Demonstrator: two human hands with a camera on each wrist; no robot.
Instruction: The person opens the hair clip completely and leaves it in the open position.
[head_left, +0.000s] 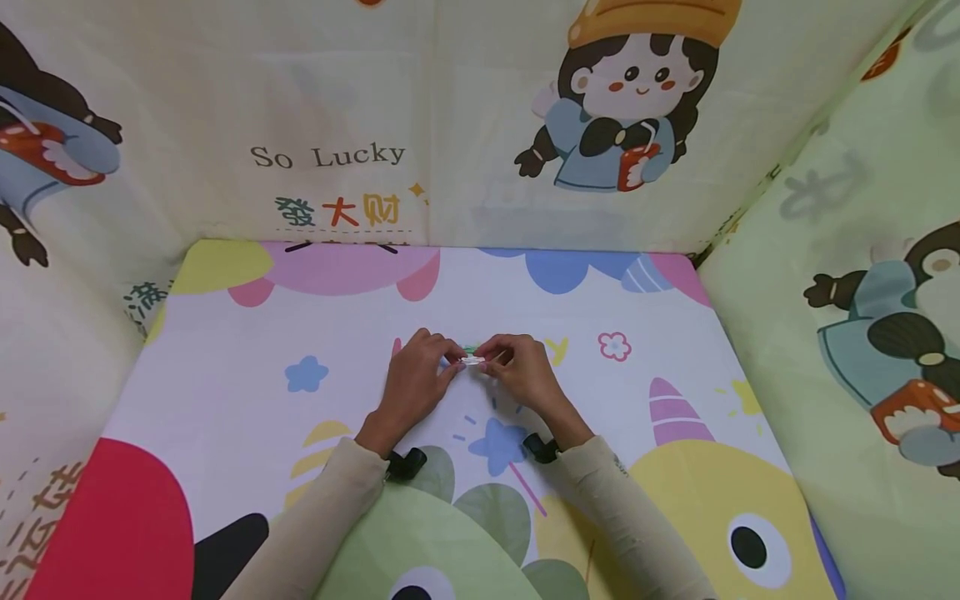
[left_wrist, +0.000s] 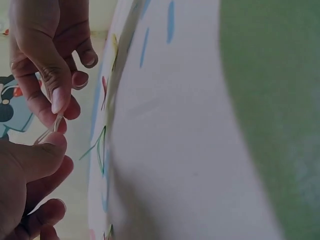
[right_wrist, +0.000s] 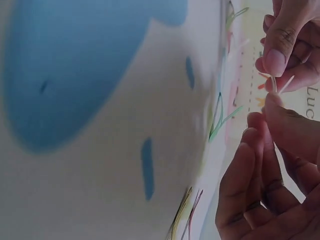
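Observation:
Between the fingertips of both hands is a thin white looped strand (head_left: 472,361), whose exact kind I cannot tell. My left hand (head_left: 416,375) pinches one end of it between thumb and forefinger. From the other side, my right hand (head_left: 525,371) pinches it too. The wrist views show the thumbs close together, with a short bend of white strand (left_wrist: 57,121) and a loose tip (right_wrist: 286,85) showing. Beyond the hands, a green looped strand (right_wrist: 220,122) lies on the patterned table cover.
Yellow strands (right_wrist: 180,215) and a red strand (right_wrist: 192,215) lie on the table cover too, mostly hidden behind the hands in the head view. Cream printed sheets (head_left: 480,167) rise along the back and both sides of the table (head_left: 247,375).

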